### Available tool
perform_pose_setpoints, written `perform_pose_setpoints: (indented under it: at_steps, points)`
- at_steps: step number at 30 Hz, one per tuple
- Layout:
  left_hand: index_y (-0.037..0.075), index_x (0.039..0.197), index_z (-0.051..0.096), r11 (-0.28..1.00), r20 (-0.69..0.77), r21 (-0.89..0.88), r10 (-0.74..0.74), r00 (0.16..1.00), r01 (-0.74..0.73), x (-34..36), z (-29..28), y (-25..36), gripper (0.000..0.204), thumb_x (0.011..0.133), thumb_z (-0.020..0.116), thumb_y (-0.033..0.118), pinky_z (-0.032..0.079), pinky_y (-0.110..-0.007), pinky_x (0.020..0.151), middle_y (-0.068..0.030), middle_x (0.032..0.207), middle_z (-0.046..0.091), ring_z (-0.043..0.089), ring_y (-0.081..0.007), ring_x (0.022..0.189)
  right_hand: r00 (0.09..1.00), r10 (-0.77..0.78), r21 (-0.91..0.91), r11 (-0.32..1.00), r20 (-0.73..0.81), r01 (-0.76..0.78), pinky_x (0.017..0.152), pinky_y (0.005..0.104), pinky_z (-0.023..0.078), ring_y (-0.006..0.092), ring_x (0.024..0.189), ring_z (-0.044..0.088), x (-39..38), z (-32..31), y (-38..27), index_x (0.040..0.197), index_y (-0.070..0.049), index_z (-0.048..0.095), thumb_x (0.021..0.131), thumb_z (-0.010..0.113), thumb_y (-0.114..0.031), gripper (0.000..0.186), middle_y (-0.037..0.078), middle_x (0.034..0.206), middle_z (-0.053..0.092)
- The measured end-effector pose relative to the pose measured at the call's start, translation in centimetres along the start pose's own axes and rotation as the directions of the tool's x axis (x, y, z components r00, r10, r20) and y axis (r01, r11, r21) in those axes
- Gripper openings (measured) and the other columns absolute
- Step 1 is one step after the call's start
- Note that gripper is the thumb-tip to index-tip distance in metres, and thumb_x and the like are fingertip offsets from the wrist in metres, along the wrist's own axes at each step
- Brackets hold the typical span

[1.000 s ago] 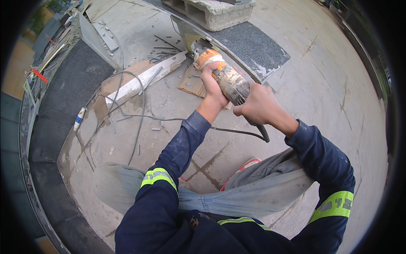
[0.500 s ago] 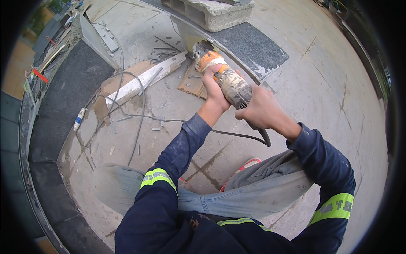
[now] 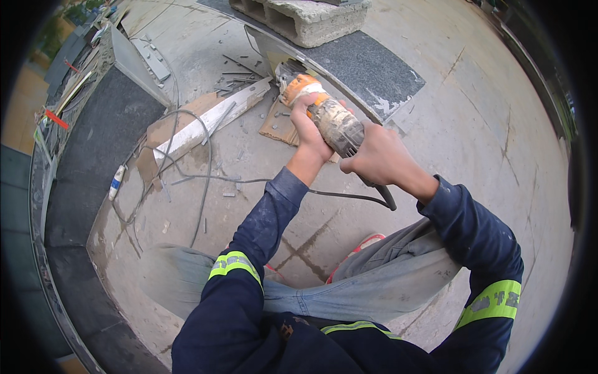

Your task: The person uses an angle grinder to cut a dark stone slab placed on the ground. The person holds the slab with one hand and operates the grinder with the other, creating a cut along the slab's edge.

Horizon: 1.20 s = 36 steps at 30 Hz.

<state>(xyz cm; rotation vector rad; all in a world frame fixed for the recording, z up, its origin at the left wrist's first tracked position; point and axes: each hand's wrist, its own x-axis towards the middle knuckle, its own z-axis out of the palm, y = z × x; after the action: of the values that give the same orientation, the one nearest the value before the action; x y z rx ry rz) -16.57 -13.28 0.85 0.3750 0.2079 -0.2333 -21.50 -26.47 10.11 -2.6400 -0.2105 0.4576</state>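
Note:
A dusty orange-and-grey angle grinder lies slanted between my two hands. My left hand grips its body near the orange front, thumb on top. My right hand is wrapped round the rear end, where a black cord runs out and down to the floor. The grinder's head reaches a grey slab's upright edge, below a dark speckled stone sheet; the disc is mostly hidden, and I cannot tell whether it touches.
A hollow concrete block sits on the stone sheet. Offcuts, a white board, cardboard, looped cable and a blue-and-white connector lie on the floor. A dark tiled ledge curves along my left. My crossed legs are below.
The grinder and both hands shifted slightly right and down, then back left and up since half a second ago. Both grips stay the same. The view has moved slightly.

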Motion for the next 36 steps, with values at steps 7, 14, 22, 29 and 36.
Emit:
perform_pose_setpoints:
  at_steps: [7,14,22,29,36]
  points:
    - [0.003,0.109,0.044,1.000,-0.021,-0.027,-0.010,1.000,0.009,1.1,-0.4,0.4,0.053,0.075,0.059,0.040,0.055,-0.044,0.073,-0.0156,0.089,0.059,0.062,-0.0327,0.082,1.000,-0.002,-0.006,1.000,0.012,0.002,0.073,0.0396,0.056,0.0385,0.079,0.069,1.3,0.1,0.0,0.093,0.014,0.058,0.063,0.077,-0.033,0.059,0.027,0.078,0.066]
    - [0.003,0.115,0.040,0.999,-0.036,-0.032,-0.009,0.999,0.008,2.3,-1.0,0.4,0.058,0.075,0.060,0.038,0.055,-0.045,0.075,-0.0161,0.093,0.057,0.061,-0.0332,0.084,0.999,0.015,0.007,1.000,0.029,-0.015,0.072,0.0378,0.056,0.0366,0.078,0.069,2.5,0.6,0.3,0.097,0.013,0.057,0.063,0.078,-0.033,0.062,0.025,0.078,0.067]
    - [0.003,0.111,0.042,0.999,-0.030,-0.051,-0.007,1.000,0.006,1.4,-0.6,0.3,0.053,0.076,0.058,0.039,0.055,-0.045,0.071,-0.0152,0.089,0.058,0.062,-0.0327,0.082,1.000,0.015,0.000,1.000,0.023,-0.015,0.074,0.0391,0.056,0.0385,0.079,0.069,1.6,0.2,-0.1,0.097,0.014,0.056,0.063,0.077,-0.031,0.060,0.027,0.080,0.066]
    - [0.003,0.107,0.045,1.000,-0.014,-0.029,-0.006,1.000,0.006,0.2,-0.2,-0.1,0.050,0.076,0.057,0.040,0.055,-0.044,0.070,-0.0141,0.088,0.059,0.062,-0.0312,0.082,1.000,0.004,-0.001,1.000,-0.014,-0.004,0.074,0.0406,0.056,0.0406,0.080,0.069,0.3,0.3,0.0,0.097,0.013,0.056,0.062,0.077,-0.029,0.059,0.028,0.081,0.066]
    - [0.006,0.112,0.042,0.999,-0.029,-0.034,-0.023,0.999,0.022,-0.5,0.2,-0.5,0.052,0.076,0.057,0.040,0.055,-0.045,0.072,-0.0139,0.091,0.059,0.062,-0.0314,0.082,1.000,-0.005,0.023,1.000,0.005,0.005,0.074,0.0408,0.055,0.0400,0.080,0.069,-0.7,-0.2,-0.1,0.098,0.013,0.056,0.063,0.077,-0.027,0.058,0.028,0.081,0.066]
